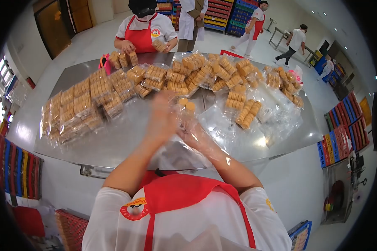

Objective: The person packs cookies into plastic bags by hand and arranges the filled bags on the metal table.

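Near the middle of the steel table [79, 146], my left hand [161, 115] is raised and smeared by motion, so its fingers cannot be made out. My right hand [193, 133] is closed at the lower end of a clear bag [184, 115] with round biscuits [189, 106] in its upper part. Loose clear plastic hangs about my right wrist. To the left lie stacked packs of biscuits [75, 104]. A heap of biscuit packs [192, 69] runs along the far side. More packs [248, 113] and empty clear bags [280, 119] lie to the right.
Across the table a person in a red apron [140, 33] handles biscuit packs. Other people stand or walk farther back. Stacked coloured crates [19, 167] are at the left, with more crates [343, 129] at the right.
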### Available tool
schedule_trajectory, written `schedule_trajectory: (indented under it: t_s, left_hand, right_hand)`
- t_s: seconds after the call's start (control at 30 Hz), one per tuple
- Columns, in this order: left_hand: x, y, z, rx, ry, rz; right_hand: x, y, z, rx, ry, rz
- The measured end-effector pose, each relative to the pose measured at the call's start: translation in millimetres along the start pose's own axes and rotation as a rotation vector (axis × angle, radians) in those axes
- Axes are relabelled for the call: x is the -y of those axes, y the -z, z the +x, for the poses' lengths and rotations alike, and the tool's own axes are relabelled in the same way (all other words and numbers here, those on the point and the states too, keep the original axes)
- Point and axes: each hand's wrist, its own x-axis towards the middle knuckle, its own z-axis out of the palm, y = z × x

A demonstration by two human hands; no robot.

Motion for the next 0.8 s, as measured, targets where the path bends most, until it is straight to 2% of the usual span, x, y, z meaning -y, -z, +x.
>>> schedule_trajectory:
  t_s: [0.07, 0.17, 0.27, 0.37, 0.47, 0.53, 0.63, 0.67, 0.7, 0.8]
  left_hand:
    - [63, 8, -4, -0.159, 0.131, 0.212]
    - [60, 18, -13, 0.289, 0.624, -0.279]
    - [68, 6, -20, 0.009, 0.557, -0.316]
    - [86, 38, -15, -0.133, 0.612, -0.333]
    - [121, 60, -21, -0.063, 0.759, -0.514]
    - [105, 43, -29, 0.041, 0.767, -0.515]
    - [66, -3, -40, 0.236, 0.759, -0.586]
    - [66, -14, -44, 0.197, 0.751, -0.625]
    - [73, -25, -50, 0.160, 0.746, -0.659]
    - [81, -19, -53, 0.091, 0.769, -0.689]
  right_hand:
    - [19, 8, -2, 0.044, -0.025, 0.027]
    - [22, 1, -10, 0.024, -0.013, 0.048]
    - [24, 0, -19, 0.052, -0.095, 0.167]
    - [40, 28, -51, 0.120, -0.137, 0.177]
    - [40, 45, -76, 0.193, -0.170, 0.243]
    - [39, 44, -80, 0.244, -0.220, 0.260]
    - [28, 26, -62, 0.183, -0.097, 0.048]
    - [29, 18, -52, 0.159, -0.073, -0.012]
    - [21, -1, -45, -0.023, -0.029, -0.022]
    - [-2, -23, -36, -0.057, -0.073, 0.176]
